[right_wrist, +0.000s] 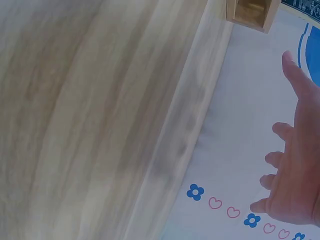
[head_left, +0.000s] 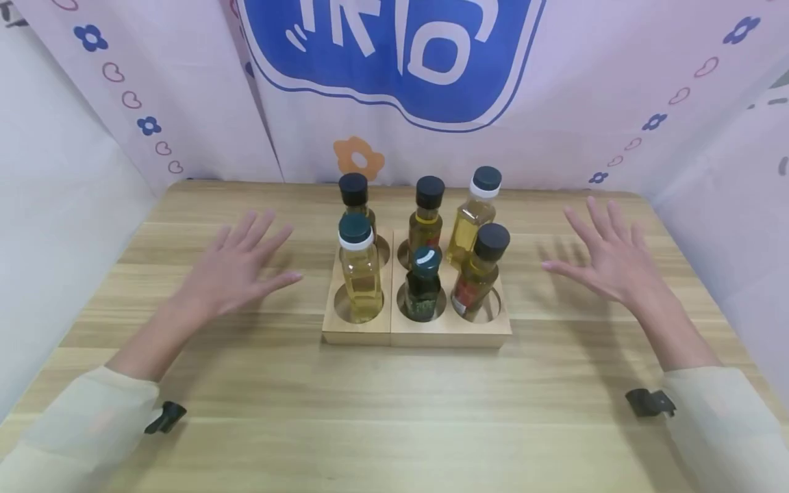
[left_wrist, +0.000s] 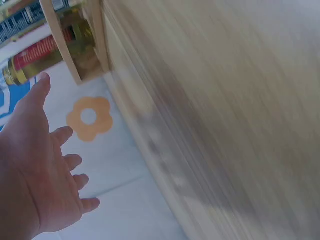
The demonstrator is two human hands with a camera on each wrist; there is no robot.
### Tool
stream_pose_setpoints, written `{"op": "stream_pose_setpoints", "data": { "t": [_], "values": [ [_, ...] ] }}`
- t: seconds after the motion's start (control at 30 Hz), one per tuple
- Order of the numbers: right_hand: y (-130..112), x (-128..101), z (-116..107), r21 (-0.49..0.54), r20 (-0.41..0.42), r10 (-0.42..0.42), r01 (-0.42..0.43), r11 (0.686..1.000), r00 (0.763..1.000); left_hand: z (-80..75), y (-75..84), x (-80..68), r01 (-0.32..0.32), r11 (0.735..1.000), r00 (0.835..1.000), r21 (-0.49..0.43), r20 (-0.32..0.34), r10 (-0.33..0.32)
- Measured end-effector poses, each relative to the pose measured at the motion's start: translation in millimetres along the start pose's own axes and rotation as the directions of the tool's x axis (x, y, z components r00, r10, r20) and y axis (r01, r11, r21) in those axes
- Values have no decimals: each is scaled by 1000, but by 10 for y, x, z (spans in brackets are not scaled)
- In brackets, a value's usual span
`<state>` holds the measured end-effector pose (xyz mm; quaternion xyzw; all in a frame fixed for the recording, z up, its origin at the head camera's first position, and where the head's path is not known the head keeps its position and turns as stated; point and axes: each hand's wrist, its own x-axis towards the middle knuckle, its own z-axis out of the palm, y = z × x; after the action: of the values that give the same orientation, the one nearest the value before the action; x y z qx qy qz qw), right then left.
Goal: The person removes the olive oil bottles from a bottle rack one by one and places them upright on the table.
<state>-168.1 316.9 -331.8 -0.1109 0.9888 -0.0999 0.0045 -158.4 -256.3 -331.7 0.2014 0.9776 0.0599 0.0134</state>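
Left hand (head_left: 237, 263) and right hand (head_left: 607, 257) hover flat, fingers spread, holding nothing; the wooden rack (head_left: 419, 329) of upright bottles (head_left: 360, 274) sits mid-tabletop (head_left: 394, 424) between them; left hand slightly nearer.

Light wooden table (head_left: 394, 424) bears a wooden bottle rack (head_left: 450, 332) near its middle

Pale wooden rack (head_left: 450, 330); pink backdrop (head_left: 616, 82), blue flowers, orange flower (head_left: 359, 157).
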Motion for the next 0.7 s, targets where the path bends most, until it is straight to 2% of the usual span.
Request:
{"op": "stream_pose_setpoints", "data": {
  "t": [0.13,0.4,0.5,0.7],
  "values": [
    [-21,-2,-32,20,-23,-15,15,1000,1000,4,104,13,-38,997,999,-63,19,39],
    [-91,13,-104,78,-49,-40,44,996,998,11,206,-5,-100,981,995,-164,-36,95],
    [-122,17,-134,109,-59,-47,53,993,997,6,235,-10,-106,976,994,-192,-31,102],
    [-197,28,-188,232,-42,-20,29,972,999,-38,292,-15,-101,967,995,-235,-2,104]
  ]
}}
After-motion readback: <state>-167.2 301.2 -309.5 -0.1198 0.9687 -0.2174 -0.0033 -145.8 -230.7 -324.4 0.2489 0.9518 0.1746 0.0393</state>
